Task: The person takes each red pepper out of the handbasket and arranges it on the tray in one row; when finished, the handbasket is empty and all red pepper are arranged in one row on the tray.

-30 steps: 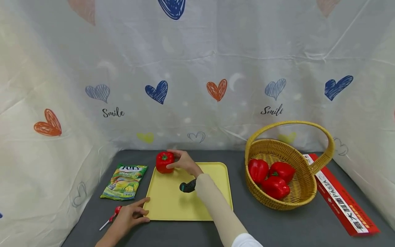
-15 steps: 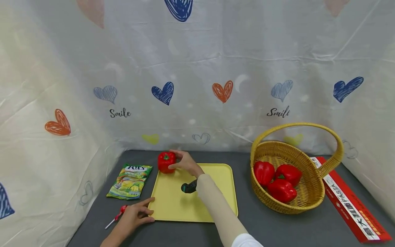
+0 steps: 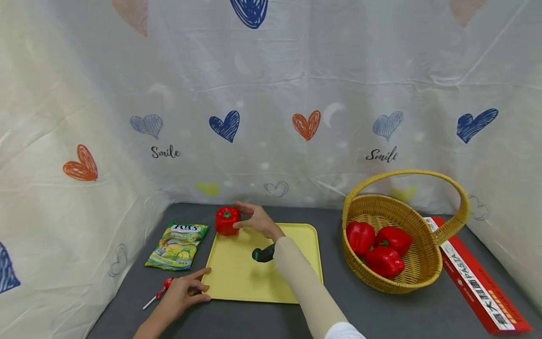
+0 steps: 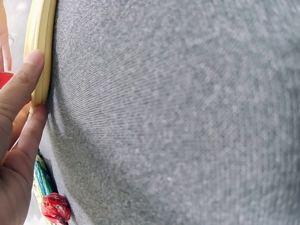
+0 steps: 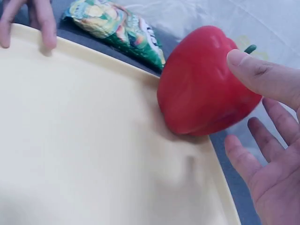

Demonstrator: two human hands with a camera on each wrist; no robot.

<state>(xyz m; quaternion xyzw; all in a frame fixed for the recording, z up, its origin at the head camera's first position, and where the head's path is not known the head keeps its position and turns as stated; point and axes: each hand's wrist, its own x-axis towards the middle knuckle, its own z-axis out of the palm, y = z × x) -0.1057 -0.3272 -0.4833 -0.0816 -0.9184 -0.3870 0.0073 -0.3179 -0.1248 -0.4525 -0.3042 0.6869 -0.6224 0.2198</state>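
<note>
A red bell pepper stands stem up on the far left corner of a yellow tray. My right hand is just to its right, fingers spread. In the right wrist view the thumb tip overlaps the pepper near its green stem, while the other fingers stand away from it. At the tray's near left corner, my left hand holds the rim between thumb and fingers. The left wrist view shows two fingertips against the tray's pale edge. Beside this hand lies a red-wrapped lollipop.
A green candy bag lies left of the tray. On the right, a wicker basket with a tall handle holds several red peppers. Behind it a long red pasta box lies aslant. A printed cloth hangs along the back.
My right hand's fingers have spread and drawn slightly right, away from the pepper, which stays on the tray corner. The left hand keeps its place. The head view has shifted a little.
</note>
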